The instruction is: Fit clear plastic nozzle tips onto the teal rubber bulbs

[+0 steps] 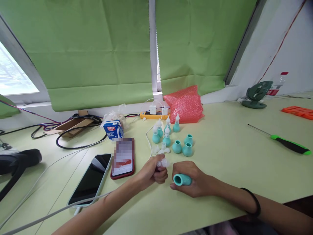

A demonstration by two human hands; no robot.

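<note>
My left hand point(153, 171) is closed in a pinch on a small clear plastic tip point(163, 163). My right hand point(193, 181) is wrapped round a teal rubber bulb point(182, 179), its open mouth pointing left toward the tip. The two hands sit close together on the pale green table point(232, 169). Just beyond them stand several teal bulbs point(182, 147), some fitted with clear tips point(167, 130), and a few loose clear tips point(158, 150).
Two phones point(91, 179) point(123, 157) lie to the left with a white cable. A milk carton point(113, 129), a pink bubble-wrap bag point(184, 103), a power strip point(154, 114), a green-handled screwdriver point(288, 143) and a small fan point(258, 94) stand farther off.
</note>
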